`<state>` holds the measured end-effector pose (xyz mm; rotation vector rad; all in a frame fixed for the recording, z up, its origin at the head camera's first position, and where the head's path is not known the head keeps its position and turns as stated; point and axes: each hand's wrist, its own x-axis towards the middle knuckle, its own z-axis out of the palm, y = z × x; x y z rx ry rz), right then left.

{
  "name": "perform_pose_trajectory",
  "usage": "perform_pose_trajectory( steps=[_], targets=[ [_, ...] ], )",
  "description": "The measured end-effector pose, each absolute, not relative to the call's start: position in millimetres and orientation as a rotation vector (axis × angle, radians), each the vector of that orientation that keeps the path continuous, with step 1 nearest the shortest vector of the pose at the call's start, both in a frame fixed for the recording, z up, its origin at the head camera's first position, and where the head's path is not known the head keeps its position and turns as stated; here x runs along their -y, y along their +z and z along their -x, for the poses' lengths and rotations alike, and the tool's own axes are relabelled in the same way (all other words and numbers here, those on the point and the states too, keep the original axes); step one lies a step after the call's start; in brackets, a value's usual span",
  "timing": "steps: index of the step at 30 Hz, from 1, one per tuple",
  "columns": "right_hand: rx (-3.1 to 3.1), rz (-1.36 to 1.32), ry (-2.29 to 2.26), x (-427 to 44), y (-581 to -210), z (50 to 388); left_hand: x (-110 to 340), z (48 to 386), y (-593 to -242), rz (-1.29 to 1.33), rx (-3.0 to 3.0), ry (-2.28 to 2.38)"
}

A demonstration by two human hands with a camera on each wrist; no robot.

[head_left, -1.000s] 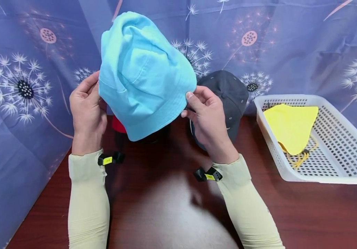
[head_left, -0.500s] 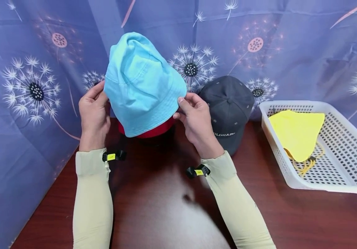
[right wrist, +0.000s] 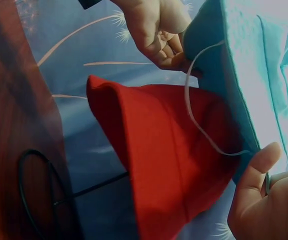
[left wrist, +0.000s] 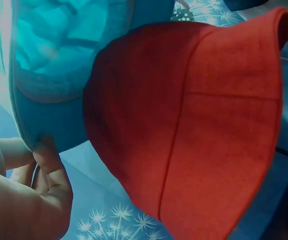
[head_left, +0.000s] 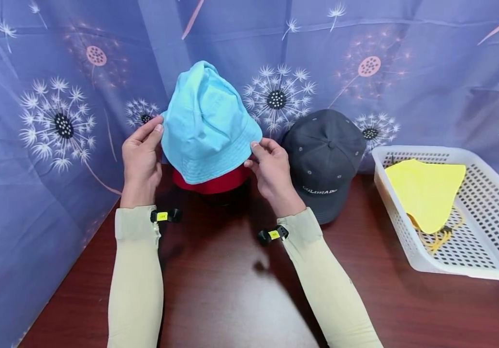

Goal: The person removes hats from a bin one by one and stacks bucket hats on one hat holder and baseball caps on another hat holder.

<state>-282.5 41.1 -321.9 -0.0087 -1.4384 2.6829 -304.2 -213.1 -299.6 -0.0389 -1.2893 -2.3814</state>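
Both hands hold a light-blue bucket hat point(head_left: 214, 125) by its brim, in the air above a red bucket hat point(head_left: 210, 185). My left hand point(head_left: 142, 162) pinches the brim's left side. On the right side, my right hand point(head_left: 272, 173) pinches it between thumb and fingers. From the left wrist view, the blue hat's hollow inside faces the red hat's crown point(left wrist: 149, 110). A thin white cord point(right wrist: 188, 100) hangs from the blue brim in the right wrist view. The red hat sits on a black wire stand point(right wrist: 91, 188).
A dark grey cap point(head_left: 325, 159) with lettering stands just right of my right hand. Further right, a white perforated basket point(head_left: 395, 232) holds a yellow hat point(head_left: 428, 193) with a yellow cord. Dandelion-print cloth point(head_left: 249, 38) hangs behind the brown table point(head_left: 227, 290).
The blue hat has come down and away from me in both hands, toward the red hat. More of the red brim and the dark cap shows now. The head view has shifted slightly.
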Motion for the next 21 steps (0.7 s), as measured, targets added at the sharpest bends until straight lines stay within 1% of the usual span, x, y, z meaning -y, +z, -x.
perform_pose_trajectory(
  steps=[13, 21],
  targets=[
    [1.462, 0.126, 2.738, -41.7, -343.0, 299.3, 219.8, 311.2, -311.7, -0.119, 1.332, -2.492],
    [1.435, 0.200, 2.793, -42.1, -352.8, 305.5, 226.0, 315.7, -320.5, -0.281, 1.365, -2.565]
  ],
)
